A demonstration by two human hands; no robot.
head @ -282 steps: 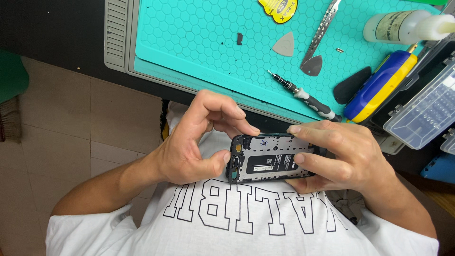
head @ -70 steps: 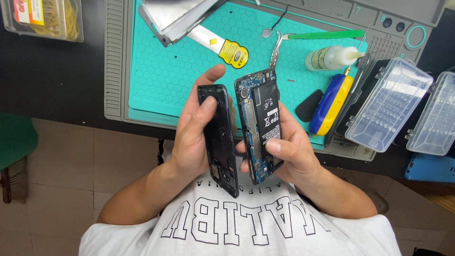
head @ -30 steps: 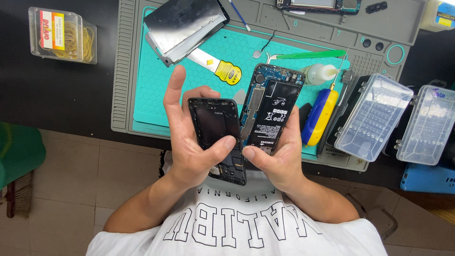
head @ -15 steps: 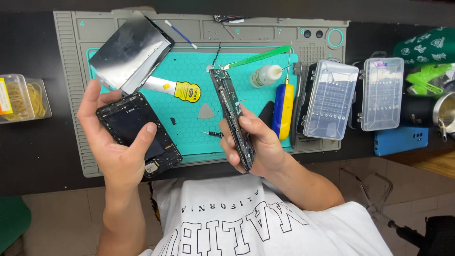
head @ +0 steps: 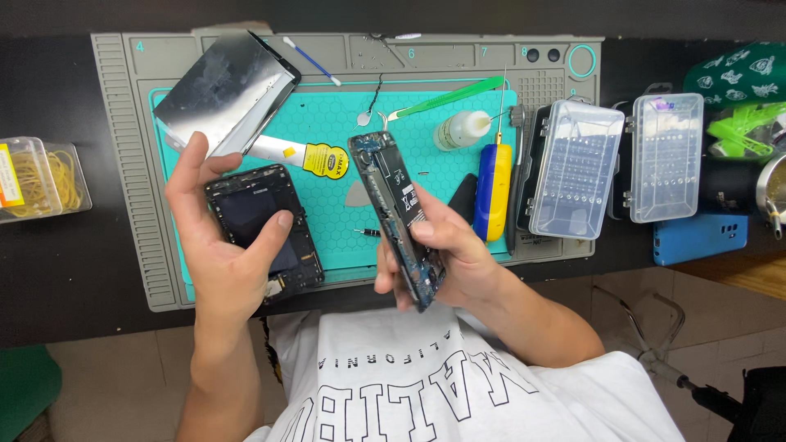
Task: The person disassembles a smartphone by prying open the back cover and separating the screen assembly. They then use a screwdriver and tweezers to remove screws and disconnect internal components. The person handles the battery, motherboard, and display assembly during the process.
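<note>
Your left hand [head: 217, 262] cradles the black frame [head: 264, 229] flat over the mat [head: 327, 131]; your right hand [head: 446, 258] pinches the phone body [head: 397, 217] on edge. Keep both grips on the rims, fingers off the exposed board.

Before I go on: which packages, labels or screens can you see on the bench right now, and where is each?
Detached screen panel: far left of the mat, dark glossy rectangle, tilted.
Yellow label: on the flat opening tool mid-mat, rounded.
Clear box: far left, rubber bands inside, yellow-red label.
Squeeze bottle: mat right, white, small label.
Two clear bit cases: right of the mat.
Left hand holds a black frame; right hand the phone body.
</note>
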